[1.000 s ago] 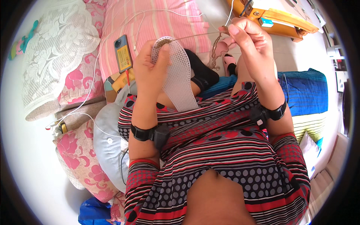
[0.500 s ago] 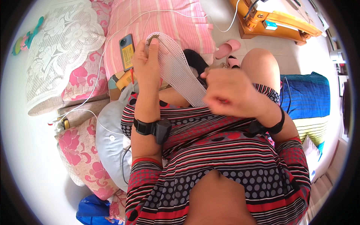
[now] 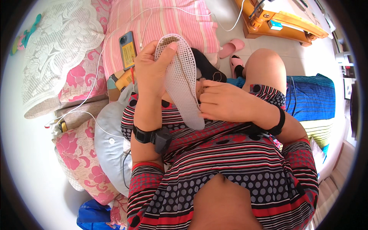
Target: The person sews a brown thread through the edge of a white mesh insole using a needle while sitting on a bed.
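My left hand grips a white plastic mesh insole by its wide upper end, thumb on the face and fingers behind. A patch of brown stitching covers part of that end. From there a strand of brown yarn runs down across the mesh toward my right hand. That hand is closed beside the insole's lower right edge, its fingertips pinched where the strand ends. Whether a needle is between them cannot be seen. The insole's narrow end hangs over my striped dress.
A phone lies on the pink striped cushion, with a white cable across it. Black cloth sits behind the insole. Pink slippers are on the floor near a wooden table. A grey cushion is at my left.
My right hand has come down from its blurred, raised position to the insole's edge. The insole has turned more upright and faces me, so the stitching and yarn now show clearly.
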Motion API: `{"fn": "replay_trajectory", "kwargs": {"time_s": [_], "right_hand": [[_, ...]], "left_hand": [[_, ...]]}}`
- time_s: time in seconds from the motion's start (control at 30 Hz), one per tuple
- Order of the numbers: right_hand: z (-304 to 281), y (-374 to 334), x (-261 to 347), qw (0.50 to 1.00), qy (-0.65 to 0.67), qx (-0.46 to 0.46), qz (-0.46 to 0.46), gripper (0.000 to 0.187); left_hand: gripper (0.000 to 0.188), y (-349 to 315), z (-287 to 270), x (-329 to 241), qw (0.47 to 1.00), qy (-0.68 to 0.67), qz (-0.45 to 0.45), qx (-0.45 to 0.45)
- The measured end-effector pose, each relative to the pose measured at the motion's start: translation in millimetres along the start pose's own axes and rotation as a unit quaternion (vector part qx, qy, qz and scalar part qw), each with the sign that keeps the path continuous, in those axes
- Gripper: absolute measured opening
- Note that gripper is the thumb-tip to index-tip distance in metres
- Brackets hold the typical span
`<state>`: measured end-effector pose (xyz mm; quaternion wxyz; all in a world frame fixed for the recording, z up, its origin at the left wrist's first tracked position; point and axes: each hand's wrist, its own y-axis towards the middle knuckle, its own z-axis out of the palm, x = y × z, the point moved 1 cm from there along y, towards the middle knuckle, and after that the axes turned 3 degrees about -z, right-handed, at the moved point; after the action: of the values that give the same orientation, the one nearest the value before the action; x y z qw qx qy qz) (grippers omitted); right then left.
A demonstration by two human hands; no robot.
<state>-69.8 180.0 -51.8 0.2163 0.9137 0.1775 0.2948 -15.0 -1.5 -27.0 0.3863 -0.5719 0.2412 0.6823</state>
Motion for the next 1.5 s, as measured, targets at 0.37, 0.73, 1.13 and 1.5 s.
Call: {"fn": "replay_trajectory", "kwargs": {"time_s": [0.37,0.73,1.13,1.5], "right_hand": [[-50,3,-6,0.956,-0.057,-0.188,0.216,0.021],[-43,24,-19,0.942,-0.021,-0.26,0.212,0.013],[-47,27,-15,0.946,-0.096,-0.241,0.192,0.013],[-53,25,-18,0.948,0.082,-0.258,0.165,0.017]], "left_hand": [[0.01,-11,9,-6,0.994,0.087,0.058,-0.022],[0.007,-17,15,-10,0.992,0.092,0.09,0.01],[0.009,-20,19,-3,0.959,0.225,0.175,0.007],[0.014,-20,18,-2,0.97,0.195,0.143,0.025]]}}
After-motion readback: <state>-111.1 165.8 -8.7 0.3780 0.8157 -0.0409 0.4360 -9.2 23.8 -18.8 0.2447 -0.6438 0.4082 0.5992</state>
